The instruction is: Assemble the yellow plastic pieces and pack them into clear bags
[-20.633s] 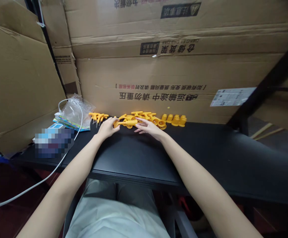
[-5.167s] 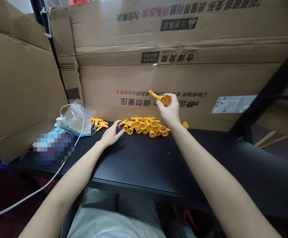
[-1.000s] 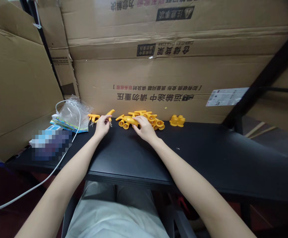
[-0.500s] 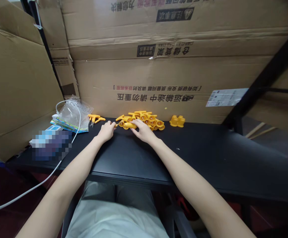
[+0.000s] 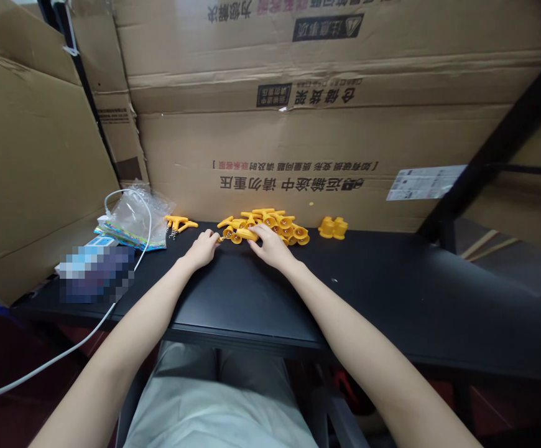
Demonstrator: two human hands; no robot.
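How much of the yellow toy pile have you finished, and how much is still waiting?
Looks done: a heap of yellow trumpet-shaped pieces lies by the cardboard wall. In hand: the left hand and right hand meet on one yellow piece at the heap's near edge. Seemingly left: two yellow caps to the right and a few yellow handles with small chains to the left, lying apart and untouched.

plastic parts [image 5: 270,225]: bright orange-yellow all over
table [image 5: 392,292]: plain matte black
cardboard boxes [image 5: 298,143]: brown with black print, plus a bit of red lettering
cable [image 5: 125,261]: white
plastic bag [image 5: 137,211]: clear, over some multicoloured stuff
trousers [image 5: 214,404]: pale grey
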